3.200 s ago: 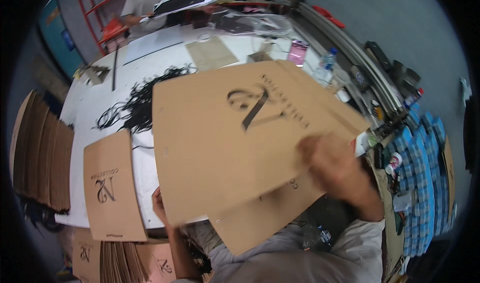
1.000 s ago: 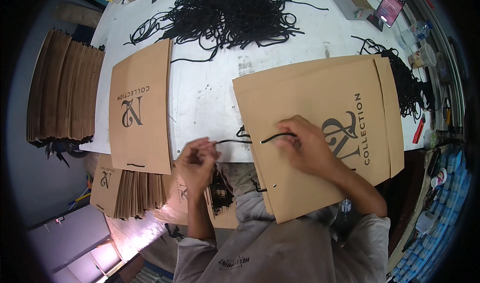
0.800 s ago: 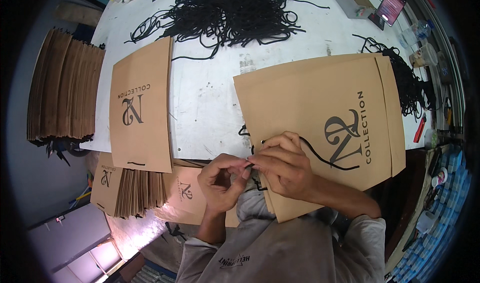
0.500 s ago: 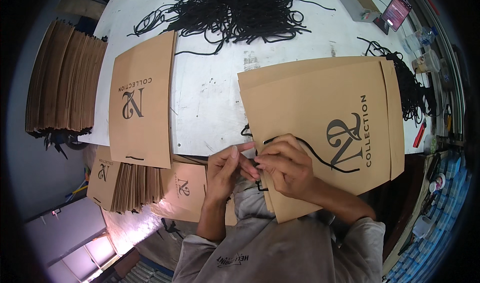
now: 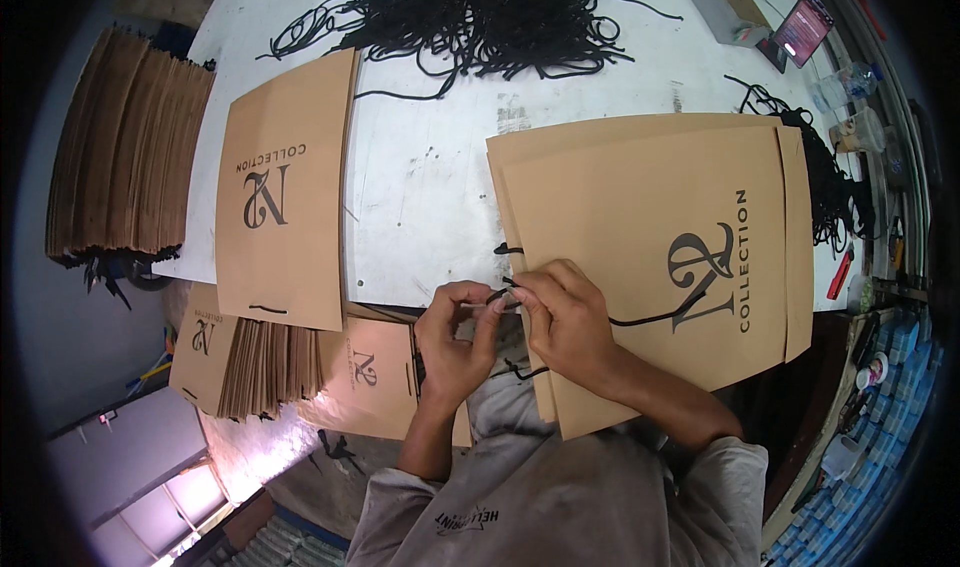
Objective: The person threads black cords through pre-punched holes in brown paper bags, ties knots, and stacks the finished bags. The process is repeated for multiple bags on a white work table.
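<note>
A brown paper bag with a dark printed logo lies flat in front of me, its left edge jutting past the table's near edge. At that edge my left hand pinches the end of a black cord between thumb and fingers. My right hand rests over the bag's edge and grips the same cord close to the left fingertips. From under the right hand the cord trails rightward over the bag's face. Two short black cord pieces stick out at the bag's left edge, above and below my hands. The fingers partly hide the cord.
More bags lie stacked on the table's left, with upright bundles beyond and below. A heap of black cords covers the far side; another bunch lies right. A grey box, a phone and a red cutter are at the right.
My left hand's fingers have closed from spread to a pinch on the cord. The cord's trailing part has shifted across the bag, and my right hand has moved slightly left.
</note>
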The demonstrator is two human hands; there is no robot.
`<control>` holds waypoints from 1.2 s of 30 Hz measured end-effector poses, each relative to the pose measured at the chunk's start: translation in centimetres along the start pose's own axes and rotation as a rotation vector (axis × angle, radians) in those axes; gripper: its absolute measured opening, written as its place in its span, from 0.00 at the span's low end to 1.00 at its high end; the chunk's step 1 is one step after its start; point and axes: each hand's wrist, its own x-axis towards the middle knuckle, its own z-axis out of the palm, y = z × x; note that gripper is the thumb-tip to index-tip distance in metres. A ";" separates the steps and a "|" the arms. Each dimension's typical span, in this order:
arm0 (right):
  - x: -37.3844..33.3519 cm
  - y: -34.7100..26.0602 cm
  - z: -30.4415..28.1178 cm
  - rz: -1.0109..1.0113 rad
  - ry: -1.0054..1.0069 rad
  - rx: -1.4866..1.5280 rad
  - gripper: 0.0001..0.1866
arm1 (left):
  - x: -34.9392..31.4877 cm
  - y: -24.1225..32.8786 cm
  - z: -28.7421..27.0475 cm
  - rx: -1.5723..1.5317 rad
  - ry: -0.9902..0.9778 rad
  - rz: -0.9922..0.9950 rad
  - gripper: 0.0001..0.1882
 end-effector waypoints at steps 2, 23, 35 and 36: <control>0.7 -0.7 -0.7 -0.063 -0.056 0.022 0.08 | 1.2 0.0 -0.7 0.164 -0.042 0.291 0.07; 1.7 0.6 -1.4 -0.298 -0.134 -0.275 0.14 | -2.0 2.3 -3.2 -0.457 -0.203 0.253 0.04; -4.9 1.5 -17.2 0.282 -0.263 -0.491 0.19 | -3.4 1.6 -0.5 -0.010 -0.279 -0.247 0.23; -5.5 1.9 -16.9 0.301 -0.238 -0.440 0.19 | -3.5 1.7 1.0 -0.046 -0.264 -0.273 0.23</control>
